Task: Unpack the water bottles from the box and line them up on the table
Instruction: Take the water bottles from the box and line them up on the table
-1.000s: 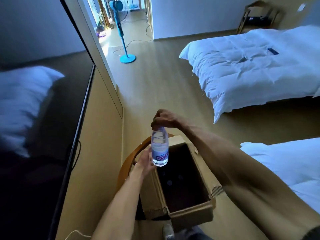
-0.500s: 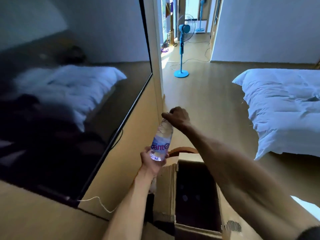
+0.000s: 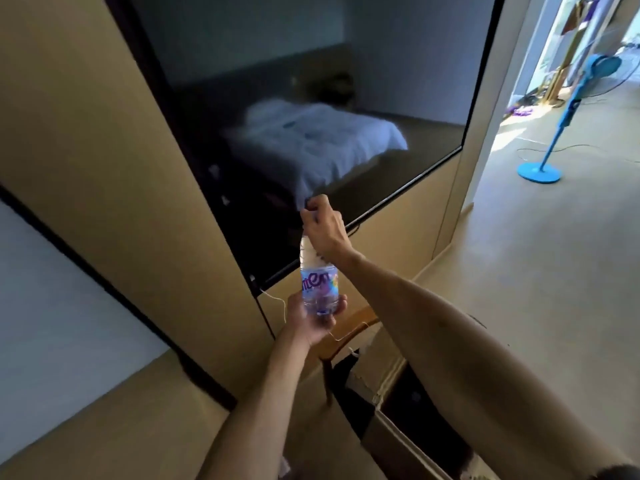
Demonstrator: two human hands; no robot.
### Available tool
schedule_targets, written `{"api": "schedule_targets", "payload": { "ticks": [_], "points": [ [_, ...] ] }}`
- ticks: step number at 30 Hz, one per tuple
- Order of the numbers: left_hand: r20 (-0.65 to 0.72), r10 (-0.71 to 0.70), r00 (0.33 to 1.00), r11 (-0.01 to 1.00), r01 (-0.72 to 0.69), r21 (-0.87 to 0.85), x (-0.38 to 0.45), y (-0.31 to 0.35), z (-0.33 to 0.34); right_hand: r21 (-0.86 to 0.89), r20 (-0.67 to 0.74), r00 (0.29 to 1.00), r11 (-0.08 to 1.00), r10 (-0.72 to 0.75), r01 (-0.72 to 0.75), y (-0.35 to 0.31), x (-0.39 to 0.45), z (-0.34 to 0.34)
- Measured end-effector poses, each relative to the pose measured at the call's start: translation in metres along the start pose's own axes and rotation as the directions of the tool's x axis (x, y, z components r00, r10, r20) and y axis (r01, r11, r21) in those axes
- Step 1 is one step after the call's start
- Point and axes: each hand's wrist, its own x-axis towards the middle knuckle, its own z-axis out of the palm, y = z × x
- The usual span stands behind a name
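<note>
A clear water bottle (image 3: 318,289) with a purple and blue label hangs upright in mid-air in front of the wall. My right hand (image 3: 323,230) grips its cap and neck from above. My left hand (image 3: 311,318) cups and holds its base from below. The open cardboard box (image 3: 391,431) sits low at the bottom right, partly hidden by my right forearm; its inside is dark.
A large black TV (image 3: 311,133) hangs on the tan wall right behind the bottle, with a thin white cable (image 3: 277,299) below it. A wooden chair (image 3: 346,334) stands under the box. A blue standing fan (image 3: 554,133) is in the doorway at right.
Both hands have carried the bottle up and to the left, away from the box. My view has swung left toward the TV wall, and the bed has gone out of view.
</note>
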Motion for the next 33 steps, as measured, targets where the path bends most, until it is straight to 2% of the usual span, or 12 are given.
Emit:
{"api": "schedule_targets", "payload": {
  "ticks": [4, 9, 15, 20, 23, 26, 30, 33],
  "points": [
    [-0.197, 0.195, 0.961, 0.979, -0.203, -0.02, -0.049, 0.029, -0.045, 0.0, 0.129, 0.988, 0.996, -0.089, 0.089, -0.031, -0.033, 0.053],
    [-0.205, 0.374, 0.905, 0.906, -0.404, -0.131, -0.134, 0.053, -0.11, 0.069, 0.178, 0.968, 0.983, -0.177, 0.168, -0.089, -0.077, 0.119],
    [-0.237, 0.5, 0.833, 0.84, -0.533, -0.103, -0.239, 0.082, -0.173, 0.031, 0.228, 0.923, 0.95, -0.31, 0.311, -0.168, -0.14, 0.203],
    [-0.288, 0.611, 0.737, 0.723, -0.668, -0.175, -0.323, 0.1, -0.228, 0.163, 0.285, 0.904, 0.945, -0.319, 0.282, -0.227, -0.211, 0.274],
    [-0.332, 0.644, 0.689, 0.675, -0.716, -0.178, -0.375, 0.107, -0.264, 0.254, 0.275, 0.923, 0.946, -0.27, 0.201, -0.256, -0.254, 0.315],
    [-0.362, 0.681, 0.637, 0.636, -0.759, -0.138, -0.429, 0.108, -0.295, 0.276, 0.326, 0.922, 0.954, -0.207, 0.116, -0.281, -0.293, 0.356],
    [-0.338, 0.79, 0.511, 0.535, -0.845, -0.026, -0.5, 0.099, -0.344, 0.303, 0.472, 0.856, 0.951, -0.212, 0.068, -0.314, -0.356, 0.408],
    [-0.454, 0.775, 0.438, 0.459, -0.885, -0.071, -0.539, 0.093, -0.378, 0.376, 0.528, 0.806, 0.925, -0.27, 0.063, -0.34, -0.401, 0.437]
  ]
}}
